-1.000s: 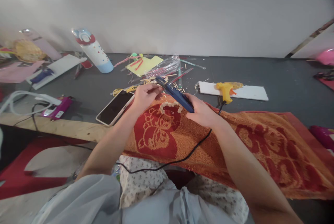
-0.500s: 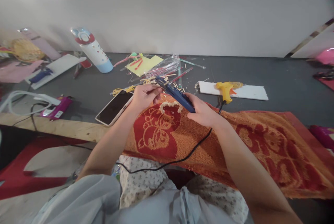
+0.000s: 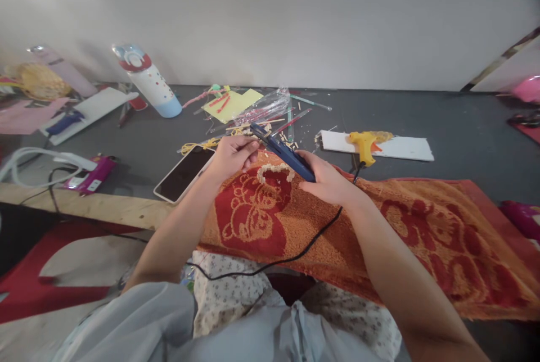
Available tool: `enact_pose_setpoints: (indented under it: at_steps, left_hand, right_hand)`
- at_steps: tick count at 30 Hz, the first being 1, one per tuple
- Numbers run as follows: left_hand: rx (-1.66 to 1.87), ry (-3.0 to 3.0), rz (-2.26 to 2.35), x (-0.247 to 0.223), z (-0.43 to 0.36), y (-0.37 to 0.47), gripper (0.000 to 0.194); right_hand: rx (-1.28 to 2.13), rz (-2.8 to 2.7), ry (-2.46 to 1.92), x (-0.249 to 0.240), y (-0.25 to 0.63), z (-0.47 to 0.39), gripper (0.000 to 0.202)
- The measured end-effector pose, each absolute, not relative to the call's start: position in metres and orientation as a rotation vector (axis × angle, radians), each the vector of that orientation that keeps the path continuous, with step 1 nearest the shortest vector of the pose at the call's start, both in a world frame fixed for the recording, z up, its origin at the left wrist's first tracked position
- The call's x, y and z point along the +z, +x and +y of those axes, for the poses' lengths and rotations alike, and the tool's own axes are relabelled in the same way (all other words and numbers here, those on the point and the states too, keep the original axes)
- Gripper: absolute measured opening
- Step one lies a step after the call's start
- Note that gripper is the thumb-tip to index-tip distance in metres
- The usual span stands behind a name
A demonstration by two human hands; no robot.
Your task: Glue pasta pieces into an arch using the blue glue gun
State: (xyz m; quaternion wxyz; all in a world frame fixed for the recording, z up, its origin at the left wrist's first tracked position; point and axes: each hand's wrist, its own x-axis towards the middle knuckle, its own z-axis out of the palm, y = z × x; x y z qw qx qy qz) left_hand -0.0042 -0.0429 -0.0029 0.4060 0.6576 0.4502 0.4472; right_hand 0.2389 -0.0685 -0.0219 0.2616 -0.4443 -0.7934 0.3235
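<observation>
My right hand (image 3: pixel 323 178) is closed around a dark blue cutter (image 3: pixel 291 159), a long hand tool whose tip slants up to the left above the towel. Close to that tip, my left hand (image 3: pixel 233 155) pinches what looks like a thin stick, mostly hidden by the fingers. Below the cutter, a curved chain of small pale pieces (image 3: pixel 276 169) lies on an orange and red towel (image 3: pixel 312 227). Small pale offcuts (image 3: pixel 294 144) are scattered on the table just behind the tool.
A phone (image 3: pixel 184 175) lies left of my left hand. On the right, a yellow glue gun (image 3: pixel 365 145) rests on a white board (image 3: pixel 405 149); a black cord (image 3: pixel 291 259) crosses the towel. Clear plastic wrapping (image 3: pixel 265 106), yellow paper (image 3: pixel 236 104) and a bottle (image 3: pixel 152 84) stand or lie behind.
Both hands and the cutter hold almost the same place. Only a slight shift of the whole view shows.
</observation>
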Motion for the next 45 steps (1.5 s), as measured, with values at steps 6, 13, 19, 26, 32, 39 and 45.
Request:
enact_pose_setpoints:
  at_steps: [6,13,19,26,32,39,45]
  left_hand:
    - [1.092,1.511,1.017,-0.005,-0.040,-0.008,0.053]
    - [1.012,1.311,0.929,0.000,-0.042,-0.007,0.050]
    - [1.071,1.314,0.947,-0.002,-0.040,-0.004,0.050]
    - [1.329,1.483,1.087,-0.008,-0.038,-0.001,0.044]
    - [1.298,1.548,1.118,-0.008,-0.039,0.000,0.037]
    - [1.232,1.570,1.064,-0.011,-0.039,0.000,0.040]
    - [1.153,1.564,1.044,-0.008,-0.040,-0.003,0.048]
  right_hand:
    - [0.889,-2.149,-1.159,-0.023,0.240,-0.068,0.066]
    - [0.942,-2.148,-1.116,-0.024,0.242,-0.069,0.064]
    - [0.943,-2.153,-1.139,-0.021,0.241,-0.070,0.063]
    - [0.861,-2.166,-1.212,-0.023,0.240,-0.067,0.067]
    - [0.844,-2.171,-1.212,-0.024,0.240,-0.068,0.066]
    - [0.828,-2.164,-1.235,-0.021,0.240,-0.068,0.067]
    - [0.861,-2.168,-1.240,-0.018,0.240,-0.069,0.067]
